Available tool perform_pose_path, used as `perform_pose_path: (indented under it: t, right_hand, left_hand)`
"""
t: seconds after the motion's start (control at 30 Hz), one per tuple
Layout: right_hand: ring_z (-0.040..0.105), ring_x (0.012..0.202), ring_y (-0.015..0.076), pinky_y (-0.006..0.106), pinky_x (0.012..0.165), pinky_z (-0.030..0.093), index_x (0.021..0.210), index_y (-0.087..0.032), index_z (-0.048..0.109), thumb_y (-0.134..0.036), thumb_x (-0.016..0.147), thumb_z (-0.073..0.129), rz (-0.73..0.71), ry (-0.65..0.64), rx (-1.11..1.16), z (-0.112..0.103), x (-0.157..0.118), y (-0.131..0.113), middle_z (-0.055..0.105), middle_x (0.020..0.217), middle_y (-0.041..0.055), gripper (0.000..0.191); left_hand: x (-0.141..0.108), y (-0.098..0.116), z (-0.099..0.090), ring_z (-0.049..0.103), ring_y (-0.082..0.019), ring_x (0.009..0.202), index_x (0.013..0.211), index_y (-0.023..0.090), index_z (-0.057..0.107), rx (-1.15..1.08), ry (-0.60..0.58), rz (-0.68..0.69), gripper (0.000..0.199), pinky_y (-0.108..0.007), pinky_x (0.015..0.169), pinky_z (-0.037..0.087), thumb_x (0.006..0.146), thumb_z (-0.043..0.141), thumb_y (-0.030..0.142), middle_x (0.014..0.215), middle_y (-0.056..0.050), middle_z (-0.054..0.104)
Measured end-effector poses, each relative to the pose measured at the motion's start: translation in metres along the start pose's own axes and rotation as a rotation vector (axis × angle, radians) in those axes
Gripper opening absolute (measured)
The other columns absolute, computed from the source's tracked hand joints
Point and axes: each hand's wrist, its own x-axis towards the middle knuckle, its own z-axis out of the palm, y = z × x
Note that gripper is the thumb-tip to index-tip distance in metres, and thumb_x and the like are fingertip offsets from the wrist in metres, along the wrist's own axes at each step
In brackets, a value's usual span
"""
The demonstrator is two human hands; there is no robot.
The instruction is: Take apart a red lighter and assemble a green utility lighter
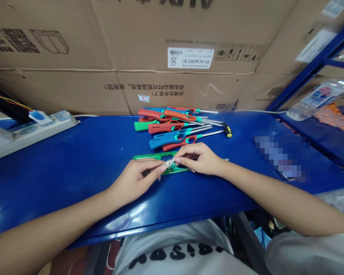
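Observation:
A small clear part [168, 164] is pinched between the fingertips of my left hand [141, 175]. My right hand [200, 159] is closed at the other end of that part, thumb and forefinger together. Both hands are over a green lighter casing [149, 157], which lies on the blue table [83, 183] and is partly hidden by my fingers. Just beyond it is a pile of long-necked lighters, among them a blue one [163, 140], a red one [167, 127] and a green one [141, 126].
A screwdriver with a black and yellow handle [227, 130] lies right of the pile. A power strip [31, 135] is at the left, a blurred-out phone-like object [279, 158] and a plastic bottle [318, 97] at the right. Large cardboard boxes [88, 91] stand behind.

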Motion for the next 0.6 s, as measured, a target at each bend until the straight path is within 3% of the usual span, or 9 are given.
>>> perform_pose_path:
  t: [0.1,0.4,0.6]
  right_hand:
    - [0.049,0.048,0.0062,0.018,0.044,0.039,0.086,-0.014,0.070,-0.038,0.091,0.068,0.051,-0.013,0.030,0.0009,-0.0001,0.0010,0.064,0.065,-0.0001,0.025]
    - [0.055,0.053,0.0082,0.019,0.050,0.042,0.081,-0.014,0.068,-0.036,0.090,0.067,0.046,0.006,0.005,0.0019,-0.0005,0.0014,0.067,0.068,0.0020,0.024]
    - [0.049,0.048,0.0062,0.019,0.046,0.039,0.084,-0.015,0.067,-0.039,0.094,0.063,0.022,0.012,-0.011,0.0018,-0.0012,-0.0028,0.064,0.067,0.0000,0.027]
  left_hand:
    - [0.0004,-0.0007,0.0007,0.065,-0.015,0.065,0.093,0.018,0.077,0.006,0.000,0.007,0.023,-0.023,0.062,0.049,0.099,0.058,0.031,0.072,-0.001,0.073]
    - [0.0037,-0.0020,0.0038,0.064,-0.014,0.066,0.079,0.017,0.075,0.015,0.003,0.030,0.029,-0.024,0.063,0.048,0.099,0.059,0.030,0.070,-0.001,0.070]
    - [0.0007,-0.0011,0.0020,0.066,-0.015,0.071,0.101,0.018,0.078,0.024,0.055,0.033,0.022,-0.026,0.066,0.051,0.099,0.060,0.031,0.090,-0.005,0.077]
